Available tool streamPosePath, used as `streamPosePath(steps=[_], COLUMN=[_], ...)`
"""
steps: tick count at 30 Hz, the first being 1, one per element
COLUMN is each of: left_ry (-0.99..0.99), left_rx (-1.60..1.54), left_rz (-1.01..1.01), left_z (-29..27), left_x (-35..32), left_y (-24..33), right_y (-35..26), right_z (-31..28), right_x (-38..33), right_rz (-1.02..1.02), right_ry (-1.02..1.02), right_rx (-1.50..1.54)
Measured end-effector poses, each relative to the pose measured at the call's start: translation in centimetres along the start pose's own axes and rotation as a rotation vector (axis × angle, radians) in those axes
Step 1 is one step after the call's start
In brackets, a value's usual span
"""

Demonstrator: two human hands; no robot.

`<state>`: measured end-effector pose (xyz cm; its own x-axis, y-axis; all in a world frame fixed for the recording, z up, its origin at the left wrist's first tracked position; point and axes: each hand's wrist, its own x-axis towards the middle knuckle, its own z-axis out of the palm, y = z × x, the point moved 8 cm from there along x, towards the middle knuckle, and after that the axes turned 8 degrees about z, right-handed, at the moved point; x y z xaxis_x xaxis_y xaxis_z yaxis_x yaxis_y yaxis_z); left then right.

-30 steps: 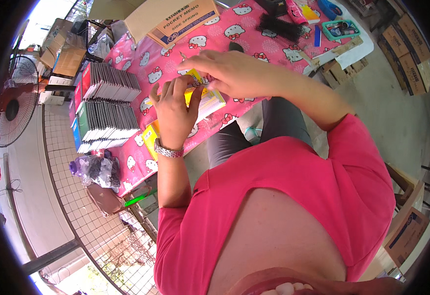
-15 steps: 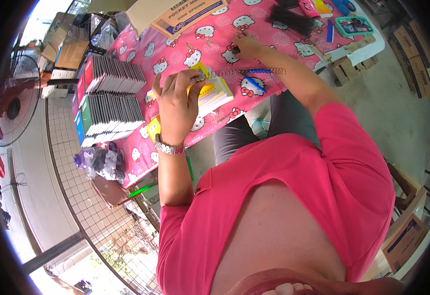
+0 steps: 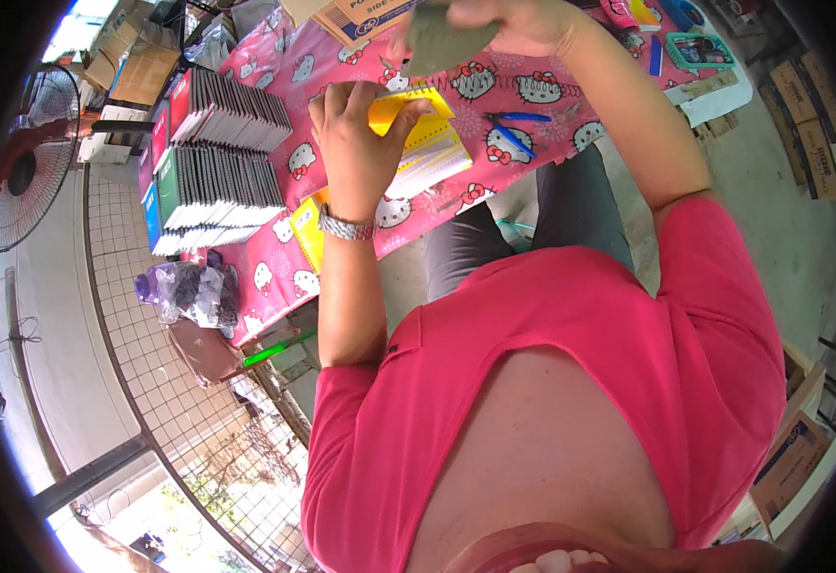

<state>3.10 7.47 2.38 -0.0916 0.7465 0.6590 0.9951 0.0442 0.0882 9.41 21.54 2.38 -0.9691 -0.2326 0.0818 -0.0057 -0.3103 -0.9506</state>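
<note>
My left hand (image 3: 359,143) is closed on a small yellow-covered notepad (image 3: 401,112) with punched holes along its edge. Under it lie loose white and yellow sheets (image 3: 432,158), also punched. My right hand (image 3: 523,24), blurred at the top of the view, grips a flat grey-green piece (image 3: 448,40) that looks like card. Between the hands and my lap, blue-handled pliers (image 3: 523,138) rest on the tabletop. A dark wire spiral (image 3: 556,86) stretches across the cloth beyond the pliers. Another yellow notepad (image 3: 309,229) lies beside my left wrist.
Stacked spiral notebooks (image 3: 217,186) stand at the left on the pink patterned tablecloth (image 3: 303,158). An open cardboard box (image 3: 365,19) is at the far edge. A teal tray (image 3: 699,51) sits at the right. A plastic bag (image 3: 193,291) lies at the near-left corner, a fan (image 3: 31,158) beyond.
My right hand has risen from the table and come left, now with the grey-green piece in it. The left hand stays at the notepad, whose yellow cover shows more.
</note>
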Motion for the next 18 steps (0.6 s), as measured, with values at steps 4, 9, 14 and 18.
streamPosePath(steps=[4,9,14,18], left_ry=[-0.009,-0.016,-0.043,-0.051], left_rx=[-0.037,-0.081,-0.131,-0.163], left_rz=[0.013,-0.010,-0.014,-0.047], left_z=[-0.2,0.1,0.1,0.0], left_x=[0.4,0.4,0.6,0.6], left_y=[-0.2,-0.5,-0.8,-0.9], right_y=[1.6,1.9,0.8,1.5], right_z=[-1.8,-1.3,-1.0,-1.4], right_x=[1.3,1.8,2.0,2.8], right_rz=[0.446,0.172,0.219,0.152], right_ry=[0.059,-0.023,0.128,-0.022], right_rx=[-1.013,-0.345,-0.525,-0.429])
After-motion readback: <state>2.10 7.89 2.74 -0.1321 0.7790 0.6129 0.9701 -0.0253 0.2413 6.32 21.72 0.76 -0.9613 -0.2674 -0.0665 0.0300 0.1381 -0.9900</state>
